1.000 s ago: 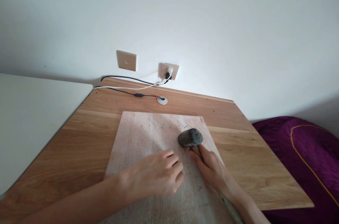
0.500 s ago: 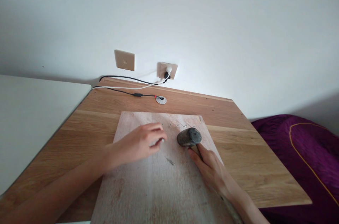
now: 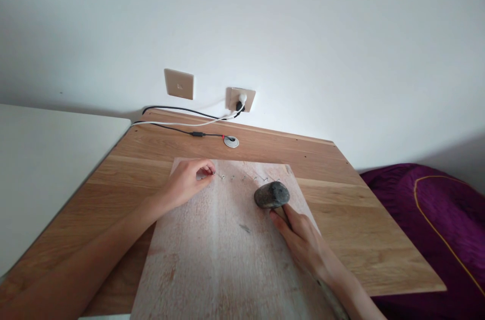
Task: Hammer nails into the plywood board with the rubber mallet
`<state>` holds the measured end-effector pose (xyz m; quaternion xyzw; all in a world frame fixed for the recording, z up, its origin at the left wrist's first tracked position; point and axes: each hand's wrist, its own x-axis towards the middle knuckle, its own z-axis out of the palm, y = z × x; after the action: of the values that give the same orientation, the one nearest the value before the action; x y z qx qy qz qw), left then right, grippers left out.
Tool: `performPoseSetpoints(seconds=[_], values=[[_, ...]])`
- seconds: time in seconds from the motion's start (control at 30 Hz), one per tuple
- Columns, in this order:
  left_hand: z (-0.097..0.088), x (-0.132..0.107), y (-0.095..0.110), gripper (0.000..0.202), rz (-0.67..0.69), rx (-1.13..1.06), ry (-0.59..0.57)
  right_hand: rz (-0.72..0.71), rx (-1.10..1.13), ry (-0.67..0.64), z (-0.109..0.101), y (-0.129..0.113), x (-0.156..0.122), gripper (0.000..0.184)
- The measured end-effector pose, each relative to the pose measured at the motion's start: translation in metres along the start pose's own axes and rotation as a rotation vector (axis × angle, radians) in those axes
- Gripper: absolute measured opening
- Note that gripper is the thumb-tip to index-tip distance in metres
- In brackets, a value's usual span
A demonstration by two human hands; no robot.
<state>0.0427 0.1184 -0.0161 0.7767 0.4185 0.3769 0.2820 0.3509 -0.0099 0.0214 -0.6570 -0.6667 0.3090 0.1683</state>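
Observation:
My left hand (image 3: 192, 178) pinches a small nail (image 3: 213, 173) between thumb and fingers, low over the far left part of a pale wooden board (image 3: 212, 259). Just right of it, several nails (image 3: 255, 178) stand in a row along the board's far edge. My right hand (image 3: 299, 231) is wrapped round the handle of a mallet with a dark, thick head (image 3: 271, 195). The mallet head is on the right side of the board, in front of the row. A few loose nails (image 3: 245, 228) lie together near the board's middle.
The board rests on a wooden table (image 3: 364, 229) against a white wall. Behind it are black and white cables (image 3: 182, 123), a round cable hole (image 3: 231, 142) and a wall socket (image 3: 240, 99). A white surface (image 3: 56, 158) adjoins at left, purple fabric (image 3: 428, 219) at right.
My left hand has moved left and away from me with the nail, from above the board's middle to the left end of the nail row. The right hand and mallet have hardly moved.

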Motion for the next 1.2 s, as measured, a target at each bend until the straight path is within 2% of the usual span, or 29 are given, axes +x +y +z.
performPoseSetpoints(seconds=[0.23,0.4,0.63,0.8,0.93,1.0,1.1,1.2], values=[[-0.001,-0.001,0.005,0.012,0.132,0.146,-0.008,0.002,0.004,-0.021,-0.001,-0.002,0.001,0.037],[0.0,-0.003,0.005,0.015,0.186,0.239,-0.002,-0.004,0.027,0.018,-0.003,-0.005,0.001,0.036],[0.002,-0.003,-0.001,0.013,0.206,0.256,0.019,0.04,0.111,-0.105,-0.004,-0.009,0.002,0.04],[0.003,-0.002,0.001,0.014,0.167,0.233,0.014,-0.074,0.1,-0.071,-0.022,-0.044,0.016,0.037],[0.005,-0.004,-0.002,0.029,0.127,0.217,0.053,-0.199,0.196,0.031,-0.044,-0.089,0.022,0.04],[0.006,-0.005,-0.003,0.035,0.124,0.208,0.054,-0.251,0.283,0.08,-0.048,-0.107,0.023,0.043],[0.006,-0.006,-0.003,0.039,0.114,0.183,0.046,-0.337,0.226,0.123,-0.038,-0.121,0.029,0.04],[0.005,-0.006,0.001,0.039,0.091,0.16,0.045,-0.367,0.046,0.045,-0.014,-0.12,0.044,0.033]])
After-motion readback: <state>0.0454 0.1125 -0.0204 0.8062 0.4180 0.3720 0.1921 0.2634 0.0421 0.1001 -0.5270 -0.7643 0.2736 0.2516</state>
